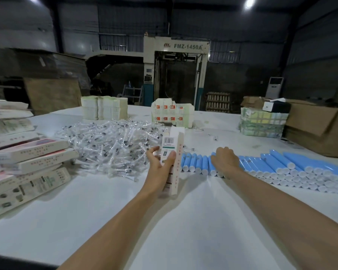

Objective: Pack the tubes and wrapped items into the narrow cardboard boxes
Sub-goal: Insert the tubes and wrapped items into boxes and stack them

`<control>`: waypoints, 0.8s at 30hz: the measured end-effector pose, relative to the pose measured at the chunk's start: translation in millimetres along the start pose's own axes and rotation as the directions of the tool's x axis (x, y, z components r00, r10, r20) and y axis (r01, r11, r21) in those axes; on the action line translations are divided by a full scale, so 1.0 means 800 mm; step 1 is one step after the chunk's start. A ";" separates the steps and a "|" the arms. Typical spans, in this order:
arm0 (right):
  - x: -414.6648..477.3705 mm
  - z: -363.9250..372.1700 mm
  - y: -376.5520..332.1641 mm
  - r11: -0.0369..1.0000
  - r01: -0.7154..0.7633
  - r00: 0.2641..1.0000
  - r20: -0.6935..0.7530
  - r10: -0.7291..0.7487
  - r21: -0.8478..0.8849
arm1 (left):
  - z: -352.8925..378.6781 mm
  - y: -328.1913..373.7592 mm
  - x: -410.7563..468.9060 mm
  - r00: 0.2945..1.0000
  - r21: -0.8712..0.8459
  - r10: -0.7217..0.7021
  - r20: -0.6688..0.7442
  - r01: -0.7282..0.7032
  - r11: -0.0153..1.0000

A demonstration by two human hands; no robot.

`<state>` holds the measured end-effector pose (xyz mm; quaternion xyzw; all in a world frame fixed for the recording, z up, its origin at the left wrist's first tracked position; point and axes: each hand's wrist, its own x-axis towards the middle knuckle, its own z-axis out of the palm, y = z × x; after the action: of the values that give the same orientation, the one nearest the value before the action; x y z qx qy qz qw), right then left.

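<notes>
Head camera: the left hand (160,168) grips a narrow cardboard box (178,162), thumb across its printed front and fingers behind. The box stands nearly upright over the white table (164,227), top flap open, its upper half clear above the hand. Right of the box, the right hand (224,158) rests knuckles-up on the row of blue tubes (271,168); its fingertips are hidden, so I cannot tell whether it holds one. The heap of wrapped items (113,145) lies left of the box.

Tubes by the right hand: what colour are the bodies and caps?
The tubes have light blue bodies and white caps, seen best in the head view.
</notes>
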<state>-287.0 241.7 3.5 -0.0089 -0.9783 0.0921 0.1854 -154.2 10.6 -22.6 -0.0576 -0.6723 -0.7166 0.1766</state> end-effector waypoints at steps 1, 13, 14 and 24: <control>0.001 0.003 -0.004 0.999 0.005 1.000 0.008 -0.005 -0.050 | -0.002 0.000 0.000 1.000 0.000 0.001 -0.006 -0.001 1.000; -0.014 0.017 -0.040 0.897 0.032 0.999 0.021 -0.025 -0.441 | -0.003 0.004 0.009 0.998 -0.166 -0.069 0.011 0.070 0.984; -0.016 0.020 -0.041 0.897 0.043 0.999 0.012 -0.042 -0.440 | -0.002 0.005 0.007 0.998 -0.200 -0.063 0.024 0.067 0.977; -0.022 -0.009 -0.043 1.000 -0.027 0.976 0.216 0.029 -0.012 | -0.003 0.009 0.004 0.974 -0.275 -0.114 0.197 0.167 0.947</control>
<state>-267.8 208.3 10.1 -0.0133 -0.9928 0.0909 0.0767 -154.5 7.7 -14.7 -0.0986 -0.5757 -0.8099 0.0535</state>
